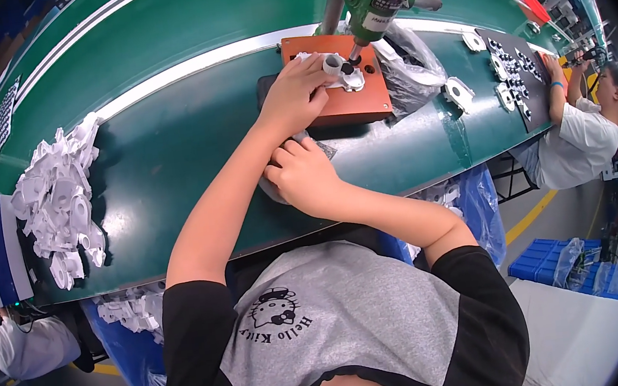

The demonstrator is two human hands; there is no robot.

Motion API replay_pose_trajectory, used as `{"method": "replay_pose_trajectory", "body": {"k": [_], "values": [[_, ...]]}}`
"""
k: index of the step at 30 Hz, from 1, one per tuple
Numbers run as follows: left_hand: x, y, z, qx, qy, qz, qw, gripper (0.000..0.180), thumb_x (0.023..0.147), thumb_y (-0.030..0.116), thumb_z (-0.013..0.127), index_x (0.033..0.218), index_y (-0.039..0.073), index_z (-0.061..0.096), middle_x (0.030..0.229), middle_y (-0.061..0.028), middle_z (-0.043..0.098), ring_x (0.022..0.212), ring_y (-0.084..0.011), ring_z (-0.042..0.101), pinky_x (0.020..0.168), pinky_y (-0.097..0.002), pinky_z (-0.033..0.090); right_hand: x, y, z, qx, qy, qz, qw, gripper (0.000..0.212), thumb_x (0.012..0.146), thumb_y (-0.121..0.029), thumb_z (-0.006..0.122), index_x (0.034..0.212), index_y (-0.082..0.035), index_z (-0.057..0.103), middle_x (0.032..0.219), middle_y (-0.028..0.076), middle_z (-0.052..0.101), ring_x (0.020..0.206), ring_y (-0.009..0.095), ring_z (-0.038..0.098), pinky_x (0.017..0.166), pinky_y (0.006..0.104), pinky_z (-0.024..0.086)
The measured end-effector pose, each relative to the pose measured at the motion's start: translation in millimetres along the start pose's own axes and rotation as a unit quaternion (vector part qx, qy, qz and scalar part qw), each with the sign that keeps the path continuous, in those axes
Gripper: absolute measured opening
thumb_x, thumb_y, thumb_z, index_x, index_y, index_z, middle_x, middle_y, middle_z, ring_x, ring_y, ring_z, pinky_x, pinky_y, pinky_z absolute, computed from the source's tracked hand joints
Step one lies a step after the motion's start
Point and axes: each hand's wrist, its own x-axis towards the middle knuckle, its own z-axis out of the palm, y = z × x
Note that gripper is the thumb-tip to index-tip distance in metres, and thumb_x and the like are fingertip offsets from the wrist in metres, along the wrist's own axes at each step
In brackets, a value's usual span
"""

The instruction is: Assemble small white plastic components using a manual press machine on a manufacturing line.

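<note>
My left hand (296,94) rests on a white plastic part (354,81) with a round collar, its fingers closed over the part's left side. The part lies on an orange block fixture (345,107), beneath the tip of a green bench press (371,3). A small black piece (347,68) sits on the part near the press tip. Below my left wrist, my right hand (306,176) is curled beside a greyish object (272,189) that my arm and hand partly hide. What its fingers hold, if anything, cannot be made out.
A heap of white plastic parts (58,195) lies on the green bench (162,171) at left. Right of the fixture are a clear plastic bag (413,67), loose white parts (458,94) and a dark tray (521,77) of black pieces. A co-worker (576,124) sits at the right.
</note>
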Motion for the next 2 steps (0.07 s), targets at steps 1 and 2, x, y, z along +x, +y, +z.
{"method": "replay_pose_trajectory", "body": {"k": [1,2], "values": [[-0.3,0.3,0.1,-0.007,0.002,-0.003,1.000,0.027,0.081,0.007,0.050,0.103,0.011,0.065,0.127,-0.0083,0.052,0.125,-0.0278,0.041,0.110,-0.0430,0.025,-1.2,2.3,0.9,0.026,-0.001,-0.002,1.000,0.018,0.063,-0.014,0.068,0.080,-0.010,0.066,0.084,0.006,0.058,0.084,0.022,0.054,0.083,0.0369,0.040],[-0.9,2.7,-1.6,-0.014,0.005,-0.007,1.000,0.027,0.081,0.008,0.050,0.103,0.011,0.065,0.128,-0.0088,0.051,0.125,-0.0275,0.041,0.110,-0.0428,0.024,-2.4,5.3,2.3,0.052,-0.002,-0.005,0.999,0.018,0.063,-0.014,0.068,0.081,-0.011,0.066,0.085,0.006,0.058,0.084,0.022,0.054,0.085,0.0373,0.040]]}}
